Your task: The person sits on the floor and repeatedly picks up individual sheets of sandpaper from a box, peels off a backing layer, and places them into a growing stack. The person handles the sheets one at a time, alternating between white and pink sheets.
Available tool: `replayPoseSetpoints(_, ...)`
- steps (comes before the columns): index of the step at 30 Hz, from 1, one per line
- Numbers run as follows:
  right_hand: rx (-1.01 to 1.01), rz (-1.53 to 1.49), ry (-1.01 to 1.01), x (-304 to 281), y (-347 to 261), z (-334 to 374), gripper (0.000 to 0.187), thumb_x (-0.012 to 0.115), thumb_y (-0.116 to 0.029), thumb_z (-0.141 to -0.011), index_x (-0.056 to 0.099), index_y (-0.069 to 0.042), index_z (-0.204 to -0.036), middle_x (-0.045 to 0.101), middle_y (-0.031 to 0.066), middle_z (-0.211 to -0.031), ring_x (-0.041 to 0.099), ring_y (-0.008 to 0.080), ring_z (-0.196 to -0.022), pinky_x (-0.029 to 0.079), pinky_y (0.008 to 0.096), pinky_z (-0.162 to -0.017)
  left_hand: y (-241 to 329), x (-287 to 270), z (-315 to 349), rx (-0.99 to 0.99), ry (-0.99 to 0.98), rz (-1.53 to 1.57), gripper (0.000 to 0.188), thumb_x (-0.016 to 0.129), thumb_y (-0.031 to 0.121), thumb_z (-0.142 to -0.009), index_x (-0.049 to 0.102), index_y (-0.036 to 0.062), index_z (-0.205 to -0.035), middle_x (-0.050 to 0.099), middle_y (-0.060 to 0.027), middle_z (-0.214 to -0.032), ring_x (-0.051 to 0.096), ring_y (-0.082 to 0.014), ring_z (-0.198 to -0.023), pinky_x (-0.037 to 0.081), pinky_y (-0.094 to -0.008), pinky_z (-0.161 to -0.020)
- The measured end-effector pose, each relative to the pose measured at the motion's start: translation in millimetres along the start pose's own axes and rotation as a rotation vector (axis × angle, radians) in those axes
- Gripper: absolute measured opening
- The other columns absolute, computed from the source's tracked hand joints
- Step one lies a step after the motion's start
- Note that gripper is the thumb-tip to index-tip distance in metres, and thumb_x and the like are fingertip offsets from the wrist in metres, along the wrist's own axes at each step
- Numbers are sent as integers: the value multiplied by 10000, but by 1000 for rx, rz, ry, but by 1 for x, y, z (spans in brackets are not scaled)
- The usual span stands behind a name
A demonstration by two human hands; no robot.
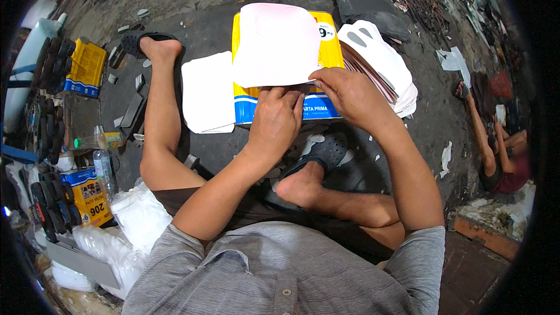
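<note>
A pale pinkish-white sheet with rounded corners lies over a yellow and blue tin in front of me. My right hand pinches the sheet's near right corner between thumb and fingers. Beside it, my left hand is closed at the near edge, its fingertips partly hidden under the sheet. Left of the tin rests a pile of white sheets. On the right, a fanned stack of white cut pieces with grey ovals leans near the tin, brownish layers showing along its side.
My legs bend around the tin, a dark clog close to its front. Leftward stand yellow tins, plastic bottles, dark soles on a rack and white plastic bags. Scraps litter the floor; another person sits far right.
</note>
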State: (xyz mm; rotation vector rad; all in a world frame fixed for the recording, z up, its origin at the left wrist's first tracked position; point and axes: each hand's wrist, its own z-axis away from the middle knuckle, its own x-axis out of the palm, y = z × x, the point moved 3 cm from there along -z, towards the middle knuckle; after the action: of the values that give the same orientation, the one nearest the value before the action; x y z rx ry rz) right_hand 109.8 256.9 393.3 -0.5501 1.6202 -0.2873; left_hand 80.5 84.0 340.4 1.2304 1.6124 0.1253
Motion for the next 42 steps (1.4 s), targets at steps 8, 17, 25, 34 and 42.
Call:
replayPoseSetpoints(8, 12, -16, -4, 7, 1, 3, 212, 639, -146, -1008, 710, -15, -1160, 740, 207, -1060, 717, 403, -958, 570, 463, -846, 7, -4, 5, 6, -52, -64, 177, 738, 130, -921, 771, 6, -1043, 690, -184, -987, 616, -388, -949, 504, -470, -881)
replayPoseSetpoints(17, -38, 11, -17, 23, -5, 13, 238, 619, -95, -961, 681, -2, -1171, 715, 211, -1080, 691, 403, -1006, 563, 475, -884, 21, -14, 31, -61, -127, -317, 334, 723, 331, -949, 743, 151, -1230, 566, -88, -1041, 539, -282, -995, 396, -445, -835)
replayPoseSetpoints(25, 41, 148, -109, 40, -18, 22, 359, 639, -109, -894, 648, -17, -1241, 653, 173, -1146, 637, 346, -1129, 558, 449, -927, 21, -24, 30, 8, -166, -348, 411, 725, 354, -939, 706, 186, -1314, 567, -86, -1021, 533, -281, -952, 389, -446, -813)
replayPoseSetpoints(34, -34, 5, 123, 21, -1, 3, 141, 578, -92, -980, 654, -3, -1059, 708, 221, -897, 702, 418, -853, 568, 519, -776, 15, -21, 21, 22, -170, -267, 422, 722, 403, -945, 728, 142, -1277, 619, -115, -1207, 564, -349, -1127, 444, -492, -853)
replayPoseSetpoints(42, -6, 11, 110, -1, -5, -5, 181, 640, -114, -968, 723, -11, -1092, 737, 226, -973, 720, 413, -890, 579, 481, -797, 5, -1, -7, 35, -101, -44, 171, 750, 140, -925, 755, 10, -1038, 693, -184, -949, 614, -384, -961, 501, -472, -862)
